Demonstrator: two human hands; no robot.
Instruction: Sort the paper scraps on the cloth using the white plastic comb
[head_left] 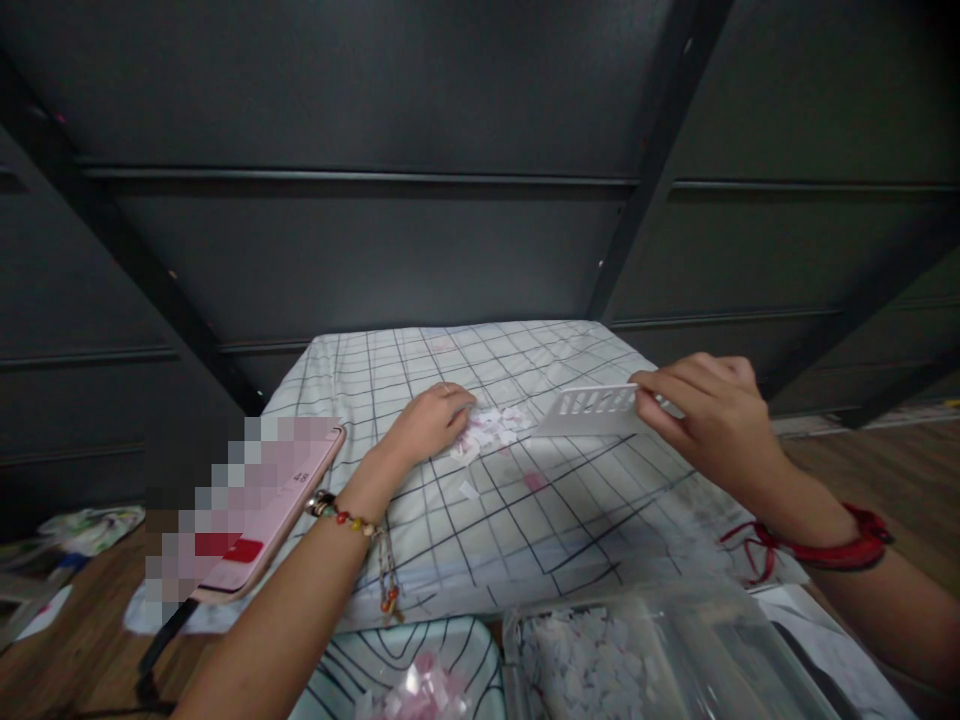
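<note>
On the grid-patterned cloth, a loose pile of small white and pinkish paper pieces (491,430) lies in the middle. My left hand (435,418) rests at the pile's left edge, fingers bent and thumb apart, touching the pieces; its fingertips are partly hidden. To the right, a thin white plastic plate with a row of slots (589,412) is tilted up, its near end beside the pile. My right hand (697,405) pinches the plate's far right end between thumb and fingers. A few stray pieces and a pink spot lie in front of the pile.
A phone (277,500) stands at the left, partly blurred out. Along the near edge sit a striped tray (480,640) with pink-and-white packets and a clear plastic box (697,640) holding many paper pieces. A dark panelled wall (420,260) rises behind the cloth-covered table (442,360).
</note>
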